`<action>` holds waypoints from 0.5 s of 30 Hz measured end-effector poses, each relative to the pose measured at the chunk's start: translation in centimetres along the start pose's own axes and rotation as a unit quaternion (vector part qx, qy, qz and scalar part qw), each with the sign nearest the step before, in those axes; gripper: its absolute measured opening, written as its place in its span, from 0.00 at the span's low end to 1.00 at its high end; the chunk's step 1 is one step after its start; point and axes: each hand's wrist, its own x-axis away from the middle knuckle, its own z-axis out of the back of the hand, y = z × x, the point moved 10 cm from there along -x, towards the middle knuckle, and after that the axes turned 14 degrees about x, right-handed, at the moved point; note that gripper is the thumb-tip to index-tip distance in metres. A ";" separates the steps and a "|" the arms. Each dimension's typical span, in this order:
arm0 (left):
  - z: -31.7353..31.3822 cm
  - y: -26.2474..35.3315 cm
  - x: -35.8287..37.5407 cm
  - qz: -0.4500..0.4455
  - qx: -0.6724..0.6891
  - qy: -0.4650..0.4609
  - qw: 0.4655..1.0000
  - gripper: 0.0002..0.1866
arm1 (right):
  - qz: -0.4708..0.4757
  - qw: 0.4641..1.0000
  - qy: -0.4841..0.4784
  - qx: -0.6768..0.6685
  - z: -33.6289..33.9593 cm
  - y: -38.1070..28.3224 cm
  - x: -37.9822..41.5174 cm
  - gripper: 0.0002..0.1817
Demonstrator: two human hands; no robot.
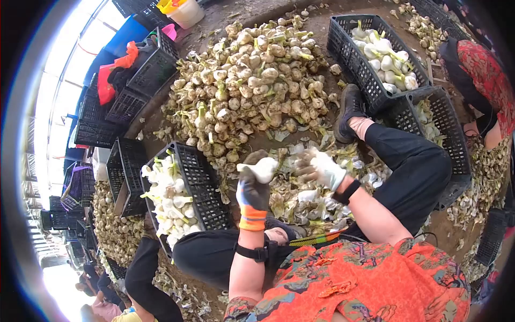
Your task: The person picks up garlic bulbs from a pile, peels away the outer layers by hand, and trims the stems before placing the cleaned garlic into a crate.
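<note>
My left hand, in a grey, blue and orange glove, is wrapped round a peeled white garlic bulb and holds it up over the ground. Close to its right is my right hand, in a pale glove with dirty fingertips; motion smears its fingers, and it is apart from the bulb. Beneath both hands lies a litter of garlic skins. Ahead rises a large heap of unpeeled, soil-stained garlic. To the left, beside my knee, a black crate holds clean white garlic.
At the upper right stands another black crate with white bulbs, next to a crate of trimmings. Stacked crates line the left side, near a white bucket. A person in a red patterned sleeve works at right.
</note>
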 end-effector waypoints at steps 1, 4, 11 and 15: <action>0.8 -0.9 0.2 0.031 -0.160 0.036 0.986 0.26 | 0.027 0.978 -0.131 -0.162 -2.9 -0.4 0.1 0.23; 3.7 -1.8 0.0 -0.033 -0.309 0.075 0.948 0.26 | -0.047 0.948 -0.026 -0.313 -4.9 -1.6 -1.5 0.24; 8.3 4.9 1.4 -0.172 -0.138 0.270 0.937 0.30 | 0.182 0.931 0.118 -0.292 12.8 -9.2 -7.2 0.23; 11.2 3.5 1.5 -0.151 -0.184 0.285 0.928 0.31 | 0.067 0.765 0.369 0.523 12.8 -8.7 -13.2 0.21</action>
